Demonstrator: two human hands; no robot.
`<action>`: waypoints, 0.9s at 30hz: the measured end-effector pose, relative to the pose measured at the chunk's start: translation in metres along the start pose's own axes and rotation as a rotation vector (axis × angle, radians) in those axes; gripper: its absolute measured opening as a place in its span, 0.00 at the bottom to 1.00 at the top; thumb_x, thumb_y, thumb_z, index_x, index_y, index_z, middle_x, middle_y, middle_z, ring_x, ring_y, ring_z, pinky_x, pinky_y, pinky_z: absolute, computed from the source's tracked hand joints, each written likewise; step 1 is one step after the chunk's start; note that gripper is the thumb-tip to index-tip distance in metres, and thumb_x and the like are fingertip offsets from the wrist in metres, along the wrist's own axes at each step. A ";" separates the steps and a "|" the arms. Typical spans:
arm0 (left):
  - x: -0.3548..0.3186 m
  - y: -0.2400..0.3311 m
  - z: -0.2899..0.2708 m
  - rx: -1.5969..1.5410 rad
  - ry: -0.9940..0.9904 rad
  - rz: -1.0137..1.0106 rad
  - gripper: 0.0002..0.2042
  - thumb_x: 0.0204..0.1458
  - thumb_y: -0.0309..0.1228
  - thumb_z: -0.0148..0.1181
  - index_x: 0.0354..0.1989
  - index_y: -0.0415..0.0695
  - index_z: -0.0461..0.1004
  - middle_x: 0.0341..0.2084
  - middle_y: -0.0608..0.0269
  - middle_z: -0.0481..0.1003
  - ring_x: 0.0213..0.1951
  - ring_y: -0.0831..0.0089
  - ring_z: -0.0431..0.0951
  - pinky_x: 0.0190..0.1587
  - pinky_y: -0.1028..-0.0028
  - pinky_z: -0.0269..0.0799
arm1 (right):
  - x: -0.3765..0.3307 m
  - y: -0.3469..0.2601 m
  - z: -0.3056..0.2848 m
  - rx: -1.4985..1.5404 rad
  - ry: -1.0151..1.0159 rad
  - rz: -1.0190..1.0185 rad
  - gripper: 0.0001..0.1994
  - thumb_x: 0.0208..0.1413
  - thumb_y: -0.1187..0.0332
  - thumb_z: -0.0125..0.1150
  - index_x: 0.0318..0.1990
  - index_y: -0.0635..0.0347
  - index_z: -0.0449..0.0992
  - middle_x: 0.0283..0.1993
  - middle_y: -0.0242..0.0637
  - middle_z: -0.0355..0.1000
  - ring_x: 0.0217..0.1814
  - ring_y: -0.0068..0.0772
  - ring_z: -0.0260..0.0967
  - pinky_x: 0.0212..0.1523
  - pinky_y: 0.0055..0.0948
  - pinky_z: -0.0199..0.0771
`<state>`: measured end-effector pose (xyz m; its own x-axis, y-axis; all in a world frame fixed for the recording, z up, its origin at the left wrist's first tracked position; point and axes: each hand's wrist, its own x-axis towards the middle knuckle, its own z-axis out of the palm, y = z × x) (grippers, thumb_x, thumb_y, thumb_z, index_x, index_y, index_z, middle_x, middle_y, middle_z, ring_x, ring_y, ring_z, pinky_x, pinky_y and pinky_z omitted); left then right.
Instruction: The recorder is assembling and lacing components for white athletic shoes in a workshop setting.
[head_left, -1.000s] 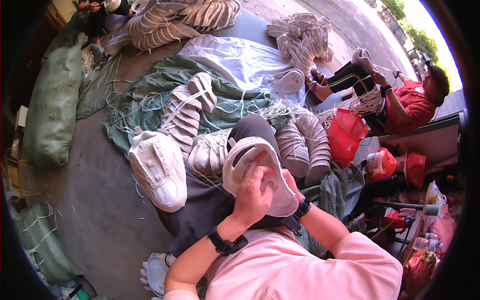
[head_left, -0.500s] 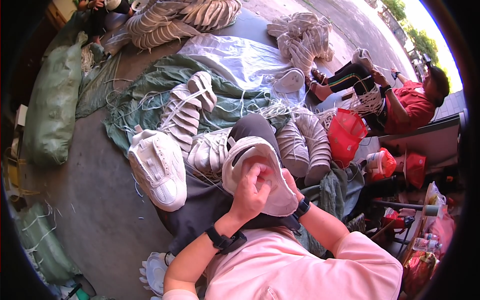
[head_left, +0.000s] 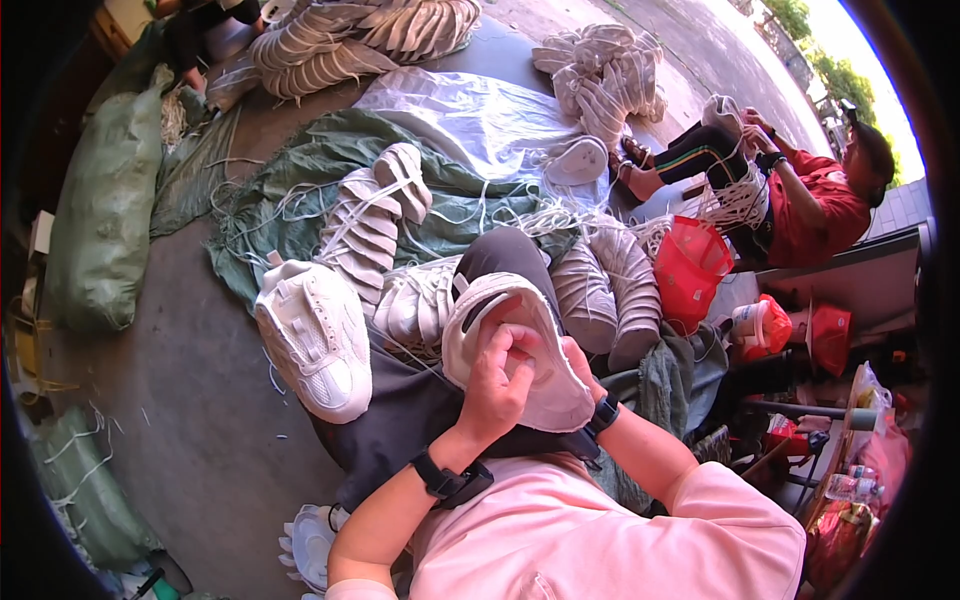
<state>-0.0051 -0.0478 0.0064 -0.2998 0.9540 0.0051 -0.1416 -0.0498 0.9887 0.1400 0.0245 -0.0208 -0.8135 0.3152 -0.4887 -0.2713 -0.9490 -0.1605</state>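
Note:
A pale shoe upper [head_left: 555,394] rests on my raised dark-trousered leg, its hollow inside turned toward me. My right hand [head_left: 582,368] grips its right edge, with most of the fingers hidden behind it. Inside the upper, my left hand [head_left: 500,380] is closed, fingers curled and thumb tip near them. Whatever those fingers pinch is too small or hidden to make out. Left of my hands, a white shoe [head_left: 318,345] with mesh at the toe lies on my other thigh.
Laced-together stacks of shoe uppers [head_left: 362,235] lie ahead on green sheeting [head_left: 280,190]; another bundle [head_left: 610,290] sits right of my knee. A red bag [head_left: 690,270] stands beyond it. At right sits a co-worker [head_left: 820,200] in red. Stuffed green sacks [head_left: 105,220] line the left.
My left fingers have shifted slightly inside the upper, and the thumb has dropped a little. The co-worker at right has brought an outstretched hand back in to the shoe on their knee.

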 end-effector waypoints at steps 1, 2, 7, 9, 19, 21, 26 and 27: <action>0.000 -0.001 0.001 0.001 -0.012 0.002 0.08 0.50 0.21 0.50 0.39 0.39 0.69 0.37 0.63 0.69 0.39 0.76 0.71 0.45 0.77 0.67 | -0.001 -0.001 0.001 0.040 0.001 0.023 0.26 0.53 0.57 0.47 0.56 0.65 0.66 0.53 0.48 0.69 0.54 0.44 0.69 0.60 0.41 0.64; -0.001 -0.002 0.000 0.001 -0.012 0.002 0.08 0.50 0.21 0.50 0.39 0.39 0.69 0.37 0.63 0.69 0.39 0.76 0.71 0.45 0.77 0.67 | -0.001 -0.001 0.001 0.081 0.002 0.046 0.25 0.53 0.57 0.47 0.55 0.65 0.66 0.52 0.48 0.70 0.53 0.44 0.70 0.59 0.41 0.65; 0.000 0.007 0.002 -0.042 0.011 -0.018 0.09 0.49 0.20 0.49 0.39 0.39 0.69 0.35 0.60 0.71 0.38 0.71 0.72 0.44 0.74 0.67 | 0.001 -0.004 -0.007 0.010 0.017 0.019 0.23 0.53 0.58 0.48 0.53 0.64 0.68 0.50 0.46 0.71 0.52 0.42 0.70 0.58 0.41 0.66; 0.001 0.006 0.004 -0.014 0.015 -0.015 0.09 0.50 0.20 0.49 0.39 0.39 0.70 0.36 0.62 0.72 0.38 0.74 0.72 0.44 0.76 0.67 | 0.000 -0.005 -0.011 -0.031 0.077 -0.011 0.22 0.53 0.58 0.48 0.51 0.64 0.69 0.49 0.45 0.71 0.51 0.41 0.70 0.58 0.41 0.66; -0.009 0.018 0.005 0.090 0.012 -0.014 0.07 0.48 0.18 0.50 0.35 0.39 0.71 0.48 0.57 0.73 0.40 0.69 0.74 0.45 0.75 0.68 | -0.005 -0.011 -0.017 -0.040 0.096 0.009 0.17 0.55 0.57 0.46 0.44 0.61 0.71 0.42 0.41 0.73 0.45 0.37 0.72 0.52 0.38 0.71; -0.004 0.019 0.008 0.182 0.032 0.039 0.07 0.47 0.17 0.49 0.34 0.38 0.71 0.49 0.54 0.71 0.40 0.63 0.74 0.44 0.72 0.69 | -0.005 -0.011 -0.012 -0.051 0.108 -0.003 0.16 0.56 0.58 0.46 0.41 0.60 0.72 0.41 0.42 0.73 0.44 0.36 0.72 0.51 0.37 0.71; 0.000 0.018 0.009 0.393 -0.086 0.151 0.07 0.45 0.17 0.49 0.33 0.37 0.70 0.48 0.50 0.71 0.41 0.54 0.74 0.44 0.68 0.70 | -0.004 -0.013 -0.026 -0.059 0.120 -0.028 0.12 0.56 0.59 0.46 0.31 0.57 0.70 0.38 0.40 0.72 0.41 0.34 0.71 0.49 0.36 0.72; -0.001 0.021 0.008 0.376 -0.092 0.130 0.07 0.45 0.17 0.49 0.33 0.37 0.71 0.46 0.51 0.72 0.41 0.55 0.74 0.43 0.67 0.70 | -0.004 -0.013 -0.024 -0.058 0.120 -0.028 0.12 0.56 0.59 0.46 0.31 0.57 0.70 0.38 0.40 0.72 0.41 0.34 0.71 0.49 0.36 0.72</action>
<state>-0.0008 -0.0472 0.0287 -0.2039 0.9704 0.1298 0.2523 -0.0760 0.9647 0.1595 0.0356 -0.0376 -0.7375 0.3428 -0.5819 -0.2602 -0.9393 -0.2236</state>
